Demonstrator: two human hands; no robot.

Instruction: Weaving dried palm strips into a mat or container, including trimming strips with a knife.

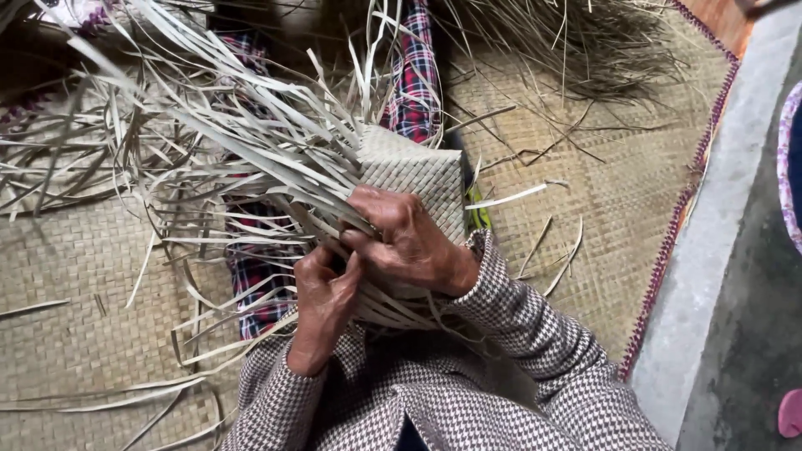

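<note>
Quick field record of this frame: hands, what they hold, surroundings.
left hand: pinching loose strips at the edge of the woven piece
right hand: pressed on the woven piece, fingers curled over strips
surface: woven mat with a purple edge
under the work: plaid cloth
far right: concrete floor

Woven piece (418,179): flat dried plant strips, pale tan, matt, tight plaited surface. Loose strips (209,142): same dry fibre, stiff, dull. Floor mat (618,192): coarser woven straw, matt, with a purple cloth edging. Sleeves (518,317): houndstooth woven cloth. Ledge (718,225) at right: rough grey concrete.
</note>
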